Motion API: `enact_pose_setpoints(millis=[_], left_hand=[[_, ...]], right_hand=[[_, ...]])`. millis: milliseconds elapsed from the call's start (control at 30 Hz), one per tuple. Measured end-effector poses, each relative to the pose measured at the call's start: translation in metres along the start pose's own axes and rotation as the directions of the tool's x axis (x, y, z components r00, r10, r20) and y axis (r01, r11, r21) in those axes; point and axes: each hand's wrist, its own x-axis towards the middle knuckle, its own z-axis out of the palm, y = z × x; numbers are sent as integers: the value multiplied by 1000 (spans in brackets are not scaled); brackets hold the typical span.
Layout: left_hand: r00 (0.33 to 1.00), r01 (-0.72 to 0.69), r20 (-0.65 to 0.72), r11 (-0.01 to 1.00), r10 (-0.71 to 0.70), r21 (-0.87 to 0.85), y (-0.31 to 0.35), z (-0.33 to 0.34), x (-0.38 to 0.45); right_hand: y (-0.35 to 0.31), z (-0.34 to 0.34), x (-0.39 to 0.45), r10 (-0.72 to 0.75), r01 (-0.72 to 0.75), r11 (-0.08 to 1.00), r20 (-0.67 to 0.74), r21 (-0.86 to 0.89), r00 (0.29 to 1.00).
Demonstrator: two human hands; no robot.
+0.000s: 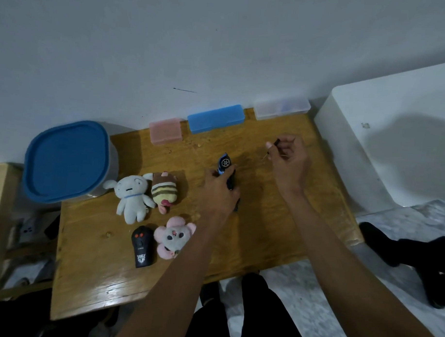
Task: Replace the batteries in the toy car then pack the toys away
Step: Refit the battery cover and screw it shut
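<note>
Near the middle of the table (pixel 277 220) we grip the toy car (pixel 226 168) on its side (one wheel showing) in our left hand (pixel 219 191), while our right hand (pixel 288 160) pinches a small screwdriver (pixel 272 149) toward the far edge.

A low wooden table (pixel 277 235) stands against the wall. Taking the blue case (pixel 216 118) at its far edge as the mark: a pink case (pixel 165 130) lies just left of it, a clear case (pixel 281 108) to its right. Nearer than it and to the left lie a white plush (pixel 132 196) and, touching it, a striped plush (pixel 164 190). Nearer still lie a pink plush (pixel 174 236) and a black remote (pixel 141 246).
</note>
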Motion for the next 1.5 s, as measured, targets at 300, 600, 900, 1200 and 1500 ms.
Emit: enact_pose_setpoints(millis=[300, 600, 900, 1200, 1500], left_hand=[[995, 65, 57, 952, -85, 300, 29, 36, 12], [999, -9, 43, 880, -14, 476, 51, 67, 8], [975, 112, 127, 900, -181, 422, 76, 100, 15], [974, 106, 134, 886, -185, 452, 70, 114, 19], [967, 84, 206, 949, -151, 305, 65, 102, 19]], right_hand=[[12, -16, 16, 26, -25, 999, -18, 23, 1000], [24, -27, 35, 81, -77, 995, -55, 57, 995], [33, -31, 48, 146, -140, 987, -69, 81, 987], [37, -28, 54, 280, -277, 934, 23, 223, 960], [23, -16, 54, 328, -378, 900, 234, 216, 915]])
